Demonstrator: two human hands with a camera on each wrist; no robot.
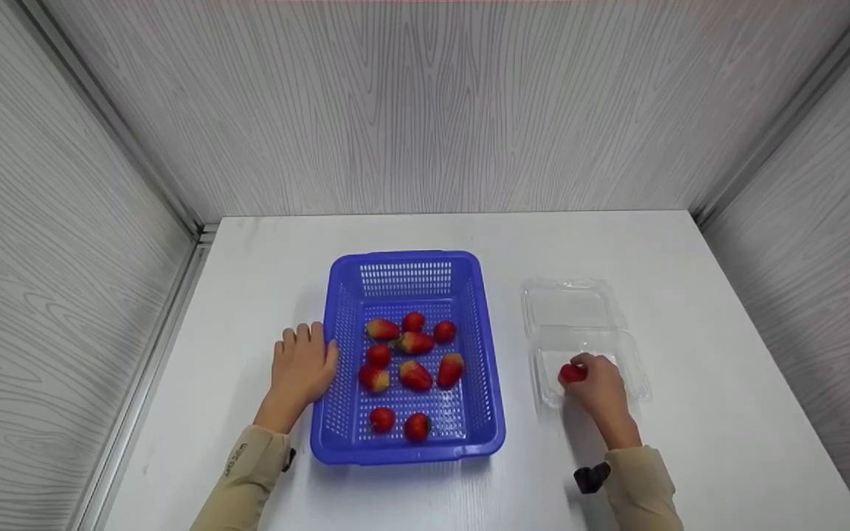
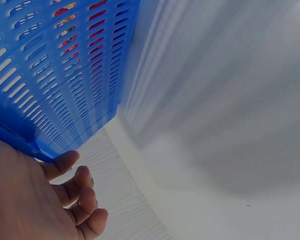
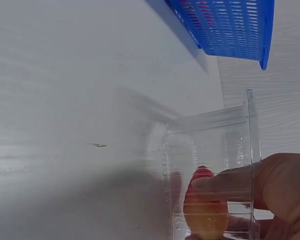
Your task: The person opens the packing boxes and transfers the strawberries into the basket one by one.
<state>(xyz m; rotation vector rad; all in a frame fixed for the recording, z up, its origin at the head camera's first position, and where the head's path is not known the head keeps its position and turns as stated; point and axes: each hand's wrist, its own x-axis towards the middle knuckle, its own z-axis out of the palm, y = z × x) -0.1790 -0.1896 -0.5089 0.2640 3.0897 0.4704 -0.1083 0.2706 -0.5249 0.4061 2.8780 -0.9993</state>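
My right hand (image 1: 602,387) pinches a red strawberry (image 1: 572,374) inside the near half of a clear plastic clamshell box (image 1: 631,361). In the right wrist view, the strawberry (image 3: 206,212), red at one end and yellowish at the other, shows through the clear wall, with fingertips against it. At the left side of a blue perforated basket (image 1: 409,451), my left hand (image 1: 303,369) rests against the rim, its thumb on the edge. The left wrist view shows its fingers (image 2: 85,200) loosely bent beside the basket wall (image 2: 55,90). Several red-and-yellow strawberries (image 1: 415,376) and round red fruits (image 1: 382,420) lie in the basket.
The clamshell's lid (image 1: 572,306) lies folded back toward the far side. Basket and box stand side by side on a white table (image 1: 270,258). Wood-grained panels (image 1: 425,110) enclose the table at the back and both sides.
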